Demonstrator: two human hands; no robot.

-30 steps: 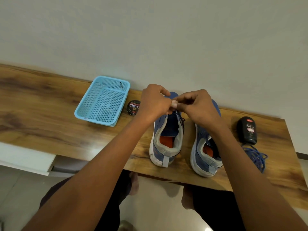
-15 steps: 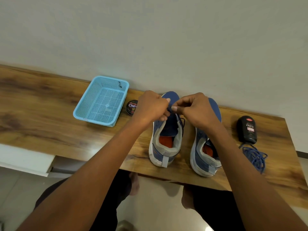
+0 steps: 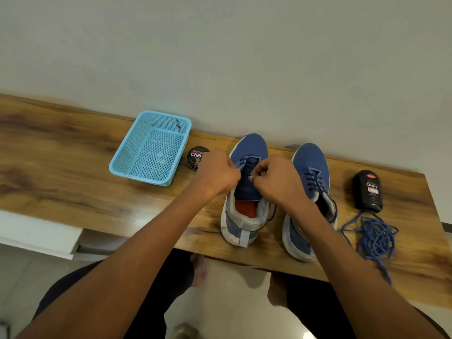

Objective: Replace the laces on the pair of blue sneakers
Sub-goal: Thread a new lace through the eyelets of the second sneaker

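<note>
left sneaker [image 3: 248, 152]: we see it blue, toe to 12 o'clock, standing at the desk's middle; tongue up, red insole showing at the heel opening.
lace [image 3: 247, 160]: dark blue, we see it threaded only through the front eyelets of the left sneaker, ends running to both hands.
left hand [image 3: 217, 173]: at the left sneaker's 9 o'clock side, fingers curled into a fist that seems to grip a lace end; we can't see the end itself.
right hand [image 3: 276, 178]: at the same sneaker's 3 o'clock side, fingers curled, thumb and forefinger pinching the lace.
right sneaker [image 3: 310, 165]: just beside the left one at 3 o'clock, dark lace across its eyelets, heel partly hidden by the right forearm.
loose lace [image 3: 374, 237]: blue tangle at 4 o'clock of the right sneaker, near the desk's front edge.
polish bottle [image 3: 367, 190]: black, lying at 12 o'clock of the tangle.
polish tin [image 3: 195, 156]: round, black, behind the left hand.
basket [image 3: 117, 165]: light blue, at 9 o'clock of the tin.
desk [image 3: 61, 172]: wood grain, against a pale wall.
</note>
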